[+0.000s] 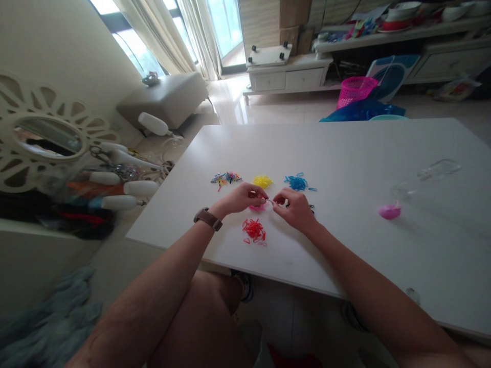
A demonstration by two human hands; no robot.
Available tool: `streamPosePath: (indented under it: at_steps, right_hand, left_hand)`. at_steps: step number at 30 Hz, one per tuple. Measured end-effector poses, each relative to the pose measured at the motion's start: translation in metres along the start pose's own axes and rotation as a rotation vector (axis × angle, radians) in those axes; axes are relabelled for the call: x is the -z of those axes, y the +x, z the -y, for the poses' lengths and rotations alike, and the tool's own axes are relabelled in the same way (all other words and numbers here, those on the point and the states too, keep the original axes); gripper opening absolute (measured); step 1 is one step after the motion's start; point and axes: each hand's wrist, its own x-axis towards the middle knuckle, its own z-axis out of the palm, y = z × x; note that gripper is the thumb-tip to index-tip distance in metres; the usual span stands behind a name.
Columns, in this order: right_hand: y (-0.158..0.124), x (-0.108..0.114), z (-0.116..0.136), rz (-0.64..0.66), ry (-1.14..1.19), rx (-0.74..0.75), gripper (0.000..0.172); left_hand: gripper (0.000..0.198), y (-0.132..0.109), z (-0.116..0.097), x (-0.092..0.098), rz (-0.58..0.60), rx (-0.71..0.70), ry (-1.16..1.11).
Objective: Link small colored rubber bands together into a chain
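Note:
Over the table, my left hand [247, 198] and my right hand [295, 208] meet with fingertips pinched. A tiny thin dark strip [269, 200], perhaps a small elastic band, stretches between them. Beneath my left hand lies a pile of pink bands [258, 207], partly covered. Black bands [312, 208] show from behind my right hand, mostly hidden. A yellow pile [263, 181] and a blue pile [297, 182] of small loop-shaped bands sit just beyond the hands. Nearer to me is a red pile [254, 231]. Mixed-colour bands [227, 178] lie at the left.
The white table [345, 153] carries a small pink-purple object [389, 211] and a clear plastic container [439, 167] on its right. Beyond the far edge stand a pink basket [355, 91] and a low cabinet [287, 76]. A white decorative-framed mirror [49, 135] is at the left.

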Motion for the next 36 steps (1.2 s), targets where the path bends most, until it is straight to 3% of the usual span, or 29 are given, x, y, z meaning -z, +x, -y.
streamPosePath:
  at_steps: [14, 21, 26, 31, 36]
  right_hand:
    - [-0.001, 0.000, 0.001, 0.073, -0.011, 0.006, 0.010]
    - [0.001, 0.001, 0.001, 0.079, -0.019, -0.009, 0.009]
    - [0.000, 0.000, 0.000, 0.072, -0.027, 0.009, 0.009]
    - [0.005, 0.007, -0.004, -0.098, -0.047, 0.010, 0.009]
    - [0.012, 0.022, -0.015, -0.312, 0.035, -0.152, 0.006]
  left_hand:
    - [0.012, 0.000, -0.003, 0.004, -0.077, -0.024, 0.080]
    - [0.010, -0.005, -0.006, 0.018, -0.261, -0.023, 0.113]
    - [0.013, 0.002, 0.003, 0.004, -0.151, -0.052, 0.118]
    - [0.018, 0.004, 0.002, -0.001, -0.160, -0.010, 0.034]
    - [0.016, 0.003, 0.001, 0.002, -0.150, 0.050, 0.008]
